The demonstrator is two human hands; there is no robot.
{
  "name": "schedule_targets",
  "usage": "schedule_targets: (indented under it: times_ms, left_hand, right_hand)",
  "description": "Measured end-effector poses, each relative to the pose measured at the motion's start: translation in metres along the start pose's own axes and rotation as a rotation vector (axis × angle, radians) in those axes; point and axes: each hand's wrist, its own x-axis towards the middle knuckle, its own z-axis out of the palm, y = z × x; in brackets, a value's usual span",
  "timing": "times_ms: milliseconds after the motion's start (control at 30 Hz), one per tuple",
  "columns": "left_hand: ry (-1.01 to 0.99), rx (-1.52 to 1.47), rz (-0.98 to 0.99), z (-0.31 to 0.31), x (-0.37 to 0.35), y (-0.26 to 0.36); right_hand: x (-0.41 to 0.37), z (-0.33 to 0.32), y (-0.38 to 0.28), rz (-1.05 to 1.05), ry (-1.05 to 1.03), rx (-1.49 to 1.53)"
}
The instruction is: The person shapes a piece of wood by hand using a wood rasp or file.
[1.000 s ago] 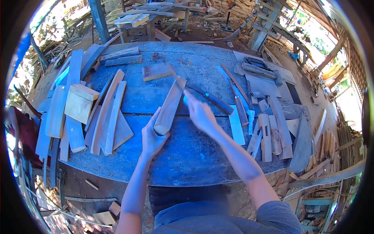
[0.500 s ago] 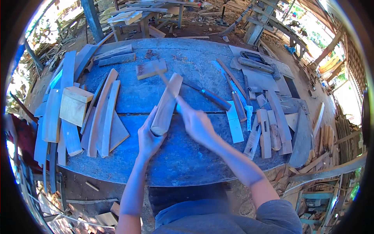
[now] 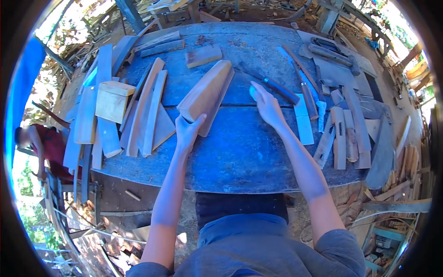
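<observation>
My left hand (image 3: 188, 131) grips the lower end of a long, thick wooden block (image 3: 206, 90), which is tilted with its far end up and to the right. To the right of the block, apart from it, my right hand (image 3: 269, 107) is closed round a tool with a teal handle (image 3: 252, 91); its blade cannot be made out clearly. Just beyond that hand lies a dark-handled tool (image 3: 281, 90) on the blue worktable (image 3: 240, 161). A small flat wood block (image 3: 203, 56) rests behind the held block.
Curved wooden strips (image 3: 145, 106) and a pale wood block (image 3: 112, 101) lie at left. At right are a chisel (image 3: 309, 101), a white-blue strip (image 3: 303, 121), slotted wood pieces (image 3: 339, 138) and a clamp (image 3: 326, 45). Another person (image 3: 50, 145) is at far left.
My right hand has moved off the block, to the right. The block has been turned in my left hand and now shows its side face. The view has shifted, and the other person shows more.
</observation>
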Motion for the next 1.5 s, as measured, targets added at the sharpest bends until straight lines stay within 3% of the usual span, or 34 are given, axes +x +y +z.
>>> schedule_targets:
  times_ms: [33,100,133,200,233,300,433,500,533,600,633,700,933,1167,1267,1333,1367,1433,1500]
  left_hand:
    - [0.001,0.023,0.004,-0.004,0.002,-0.007]
    - [0.031,-0.156,-0.035,-0.003,0.003,-0.008]
    - [0.033,-0.14,-0.03,0.0,0.002,-0.006]
    - [0.239,-0.152,0.111,0.008,-0.001,0.001]
    - [0.243,-0.14,0.118,0.005,0.001,0.002]
    - [0.175,-0.211,-0.078,-0.007,0.006,0.005]
    - [0.194,-0.245,-0.152,-0.016,0.013,0.018]
    - [0.128,0.165,0.06,-0.017,0.014,0.028]
    - [0.125,0.17,0.068,-0.016,0.012,0.031]
    - [0.046,0.476,0.354,0.0,-0.003,0.055]
    - [0.038,0.476,0.356,0.002,-0.003,0.054]
    - [-0.118,0.867,0.804,0.003,-0.007,0.05]
    - [-0.14,1.045,0.923,0.007,-0.017,0.037]
    - [-0.252,1.14,0.907,-0.001,-0.016,0.038]
    - [-0.367,1.378,0.956,0.0,-0.017,0.052]
    - [-0.622,1.565,0.824,0.011,-0.021,0.078]
    - [-0.618,1.561,0.807,0.012,-0.021,0.088]
    - [-0.77,1.12,0.483,0.013,-0.014,0.098]
    - [-0.694,1.144,0.427,0.01,-0.002,0.092]
  right_hand:
    - [-0.006,-0.004,0.003,0.004,0.008,0.021]
    - [-0.013,-0.02,-0.004,0.539,-0.037,0.441]
    - [-0.015,-0.025,-0.009,0.537,-0.035,0.458]
    - [-0.018,-0.031,-0.017,0.652,0.053,0.511]
    - [-0.022,-0.026,-0.013,0.649,0.051,0.525]
    - [-0.028,-0.015,-0.011,0.207,0.123,0.233]
    - [-0.04,-0.014,-0.019,0.132,0.138,0.171]
    - [-0.038,-0.013,-0.018,0.105,0.194,0.185]
    - [-0.038,-0.013,-0.018,0.102,0.202,0.19]
    - [-0.038,-0.012,-0.016,0.122,0.223,0.23]
    - [-0.038,-0.011,-0.015,0.126,0.23,0.228]
    - [-0.038,-0.009,-0.014,0.096,0.247,0.206]
    - [-0.039,-0.008,-0.015,0.072,0.281,0.209]
    - [-0.039,-0.011,-0.017,0.136,0.22,0.208]
    - [-0.039,-0.013,-0.018,0.15,0.2,0.206]
    - [-0.039,-0.016,-0.021,0.173,0.163,0.21]
    - [-0.038,-0.018,-0.023,0.168,0.169,0.209]
    - [-0.038,-0.015,-0.022,0.161,0.154,0.209]
    - [-0.037,-0.013,-0.021,0.069,0.229,0.174]
